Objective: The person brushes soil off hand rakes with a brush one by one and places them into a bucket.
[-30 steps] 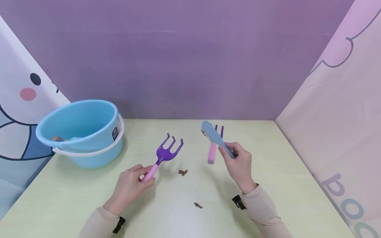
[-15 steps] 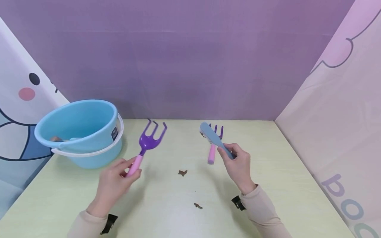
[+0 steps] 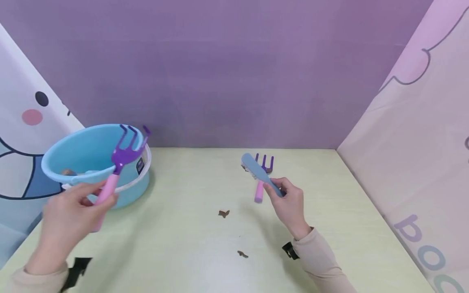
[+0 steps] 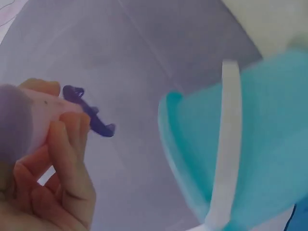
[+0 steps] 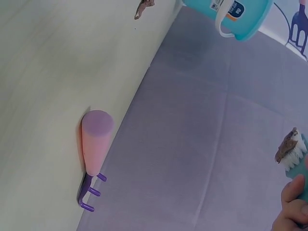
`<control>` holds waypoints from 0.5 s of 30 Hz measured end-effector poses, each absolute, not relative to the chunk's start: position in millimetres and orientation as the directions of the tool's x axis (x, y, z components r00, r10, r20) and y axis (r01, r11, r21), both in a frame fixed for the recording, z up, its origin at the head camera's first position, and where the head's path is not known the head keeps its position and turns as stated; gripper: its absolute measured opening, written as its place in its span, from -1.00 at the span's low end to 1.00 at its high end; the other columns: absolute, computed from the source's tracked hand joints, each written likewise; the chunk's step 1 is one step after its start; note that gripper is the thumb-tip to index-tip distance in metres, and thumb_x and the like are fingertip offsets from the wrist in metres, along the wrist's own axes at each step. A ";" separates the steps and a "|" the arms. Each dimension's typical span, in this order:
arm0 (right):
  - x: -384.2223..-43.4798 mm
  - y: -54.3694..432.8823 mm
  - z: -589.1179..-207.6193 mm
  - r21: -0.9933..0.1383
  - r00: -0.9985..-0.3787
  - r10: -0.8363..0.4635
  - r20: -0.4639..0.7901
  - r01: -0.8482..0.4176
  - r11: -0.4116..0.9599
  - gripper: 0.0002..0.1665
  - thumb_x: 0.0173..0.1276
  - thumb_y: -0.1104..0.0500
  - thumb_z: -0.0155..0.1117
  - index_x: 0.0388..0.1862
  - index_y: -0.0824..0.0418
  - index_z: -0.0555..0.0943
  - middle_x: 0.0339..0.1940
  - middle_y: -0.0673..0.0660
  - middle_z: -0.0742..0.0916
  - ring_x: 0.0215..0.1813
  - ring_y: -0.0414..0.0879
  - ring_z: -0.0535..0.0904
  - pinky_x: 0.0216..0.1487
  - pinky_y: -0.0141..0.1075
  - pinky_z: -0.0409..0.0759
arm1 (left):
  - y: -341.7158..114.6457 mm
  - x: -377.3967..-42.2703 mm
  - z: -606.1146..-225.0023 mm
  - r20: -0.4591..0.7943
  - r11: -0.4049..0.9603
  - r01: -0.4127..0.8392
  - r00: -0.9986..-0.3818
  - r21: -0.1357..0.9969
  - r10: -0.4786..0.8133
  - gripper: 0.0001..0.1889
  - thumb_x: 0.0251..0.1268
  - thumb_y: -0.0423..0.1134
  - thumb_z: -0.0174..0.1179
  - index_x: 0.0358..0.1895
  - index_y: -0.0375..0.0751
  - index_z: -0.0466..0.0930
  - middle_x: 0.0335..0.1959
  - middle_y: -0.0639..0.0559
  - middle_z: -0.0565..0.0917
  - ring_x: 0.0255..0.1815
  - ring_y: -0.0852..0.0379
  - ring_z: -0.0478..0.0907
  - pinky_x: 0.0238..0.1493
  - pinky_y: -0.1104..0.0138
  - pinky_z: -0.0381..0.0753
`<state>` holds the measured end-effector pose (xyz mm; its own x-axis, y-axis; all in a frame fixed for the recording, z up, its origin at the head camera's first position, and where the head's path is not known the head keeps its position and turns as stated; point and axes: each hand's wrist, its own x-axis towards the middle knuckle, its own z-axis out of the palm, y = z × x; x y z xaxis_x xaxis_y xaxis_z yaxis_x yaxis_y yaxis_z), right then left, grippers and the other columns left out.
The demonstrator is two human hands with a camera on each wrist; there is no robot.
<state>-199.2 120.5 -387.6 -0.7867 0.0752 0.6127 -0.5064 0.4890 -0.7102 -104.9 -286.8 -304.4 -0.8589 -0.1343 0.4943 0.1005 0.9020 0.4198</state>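
Note:
My left hand pinches the pink handle of a small garden hand rake, its purple tines pointing up. In the head view the tines overlap the blue bucket; in the left wrist view they stand apart from it. My right hand grips a blue brush by its handle, bristles facing down to the left. A brown scrap clings to the white bristles. Beneath the brush, a second pink-and-purple hand rake lies on the table.
Two brown scraps, like dry leaf bits, lie mid-table: one farther back, another nearer. Inside the bucket is something brown beside a light-blue part. A purple cloth wall closes off the back, and printed cloth the right side.
My left hand has carried the hand rake left and up, from mid-table to in front of the bucket. The right hand with the brush has shifted only slightly.

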 end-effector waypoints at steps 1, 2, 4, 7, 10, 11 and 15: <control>-198.9 120.0 -387.6 -0.712 -0.790 0.071 0.609 -0.505 0.488 -0.81 0.09 0.26 0.36 -0.31 0.34 0.63 -0.72 0.07 0.58 -0.71 -0.30 0.27 -0.73 -0.44 0.25 | -294.2 -105.3 -299.1 0.482 0.921 0.077 -0.867 0.382 -0.127 -0.56 -0.07 -0.09 0.37 -0.07 -0.22 0.65 -0.49 -0.15 0.65 -0.58 0.36 0.41 -0.62 0.38 0.29; -198.7 119.7 -387.7 -0.713 -0.792 0.070 0.606 -0.503 0.488 -0.81 0.10 0.26 0.36 -0.31 0.34 0.63 -0.72 0.07 0.57 -0.71 -0.29 0.27 -0.73 -0.44 0.26 | -302.9 -106.7 -293.9 0.473 0.933 0.068 -0.873 0.353 -0.116 -0.56 -0.06 -0.06 0.36 -0.09 -0.24 0.65 -0.50 -0.16 0.65 -0.61 0.32 0.42 -0.61 0.36 0.26; -198.3 119.4 -388.4 -0.716 -0.796 0.071 0.601 -0.496 0.491 -0.81 0.10 0.26 0.36 -0.31 0.33 0.63 -0.72 0.06 0.57 -0.71 -0.29 0.27 -0.72 -0.43 0.26 | -319.6 -110.8 -282.8 0.370 0.950 -0.008 -0.920 0.311 -0.129 -0.45 0.02 0.07 0.27 -0.02 -0.29 0.59 -0.51 -0.17 0.62 -0.59 0.18 0.43 -0.60 0.33 0.23; -198.4 119.3 -389.6 -0.719 -0.800 0.075 0.596 -0.490 0.493 -0.81 0.10 0.25 0.36 -0.31 0.33 0.63 -0.71 0.07 0.57 -0.71 -0.28 0.27 -0.72 -0.42 0.26 | -345.9 -122.1 -269.5 0.226 0.959 -0.104 -0.960 0.265 -0.166 -0.30 0.09 0.18 0.17 0.11 -0.38 0.47 -0.48 -0.20 0.55 -0.60 0.05 0.38 -0.65 0.33 0.24; -198.9 119.2 -390.8 -0.718 -0.800 0.071 0.596 -0.490 0.495 -0.81 0.10 0.24 0.36 -0.31 0.32 0.63 -0.71 0.07 0.58 -0.71 -0.28 0.27 -0.72 -0.42 0.26 | -367.5 -135.5 -259.7 0.115 0.949 -0.175 -0.971 0.262 -0.211 -0.22 0.13 0.22 0.11 0.16 -0.45 0.36 -0.48 -0.20 0.49 -0.60 0.04 0.38 -0.69 0.30 0.36; -199.2 119.2 -391.5 -0.717 -0.801 0.068 0.595 -0.491 0.495 -0.81 0.10 0.24 0.36 -0.31 0.32 0.63 -0.70 0.07 0.59 -0.71 -0.29 0.27 -0.72 -0.42 0.26 | -373.5 -140.0 -257.7 0.112 0.950 -0.176 -0.971 0.257 -0.210 -0.22 0.12 0.23 0.11 0.15 -0.46 0.37 -0.52 -0.18 0.48 -0.61 0.04 0.38 -0.68 0.29 0.39; -199.0 119.4 -393.4 -0.721 -0.802 0.069 0.593 -0.490 0.490 -0.80 0.10 0.23 0.37 -0.31 0.32 0.64 -0.69 0.08 0.61 -0.72 -0.29 0.28 -0.72 -0.43 0.26 | -388.3 -157.0 -248.3 0.066 0.960 -0.165 -0.981 0.227 -0.184 -0.16 0.13 0.32 0.00 0.06 -0.53 0.40 -0.61 -0.08 0.45 -0.65 0.07 0.38 -0.67 0.27 0.46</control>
<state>-199.0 119.4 -393.4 -0.8023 0.0690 0.5929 -0.4904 0.4902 -0.7206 -157.0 -388.3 -248.3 -0.9807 -0.1844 0.0657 -0.1652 0.9598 0.2270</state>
